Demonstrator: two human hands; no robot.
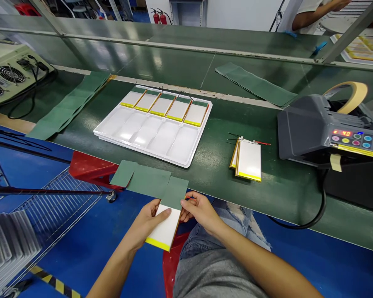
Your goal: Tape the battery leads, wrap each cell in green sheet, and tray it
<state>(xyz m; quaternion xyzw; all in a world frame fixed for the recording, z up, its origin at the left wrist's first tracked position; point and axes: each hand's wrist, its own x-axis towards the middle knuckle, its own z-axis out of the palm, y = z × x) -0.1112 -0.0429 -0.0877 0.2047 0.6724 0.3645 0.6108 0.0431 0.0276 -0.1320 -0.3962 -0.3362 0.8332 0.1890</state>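
Note:
A flat white battery cell [164, 227] with a yellow strip along its lower end is held off the table's front edge. My left hand [149, 221] grips it from the left, thumb across its white face. At its top right corner, my right hand [199, 210] pinches the edge, with a short red wire showing by the fingers. Green insulating paper [175, 192] covers the cell's upper end. More green paper pieces [149, 181] reach leftward from it over the table edge. Part of my right fingers is hidden behind the cell.
A white tray [136, 134] holds several similar cells in its back row. A small stack of wired cells [249, 159] lies to the right, before a tape dispenser [311, 128]. Green paper strips [71, 103] lie at left; others [255, 85] lie behind. A person's arm [313, 16] shows far right.

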